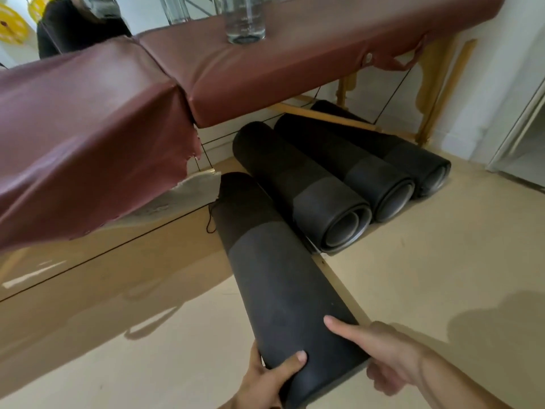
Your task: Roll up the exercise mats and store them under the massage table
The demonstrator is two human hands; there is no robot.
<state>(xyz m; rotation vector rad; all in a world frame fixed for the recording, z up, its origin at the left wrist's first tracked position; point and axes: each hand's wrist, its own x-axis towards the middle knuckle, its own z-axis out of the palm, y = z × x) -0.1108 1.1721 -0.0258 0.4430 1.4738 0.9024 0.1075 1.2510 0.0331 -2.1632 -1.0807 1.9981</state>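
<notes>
Head: 2 hands [267,379] [386,352] on rolled mat [280,278]

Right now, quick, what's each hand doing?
Left hand: grips the near end of the rolled mat.
Right hand: holds the same end, one finger on top.

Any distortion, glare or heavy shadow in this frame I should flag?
Head view: the wide-angle lens bows the massage table edge; a glare streak shows low at left; a soft shadow falls on the floor at right; the nearest rolled mat looks reasonably sharp, its far end dark under the table.
</notes>
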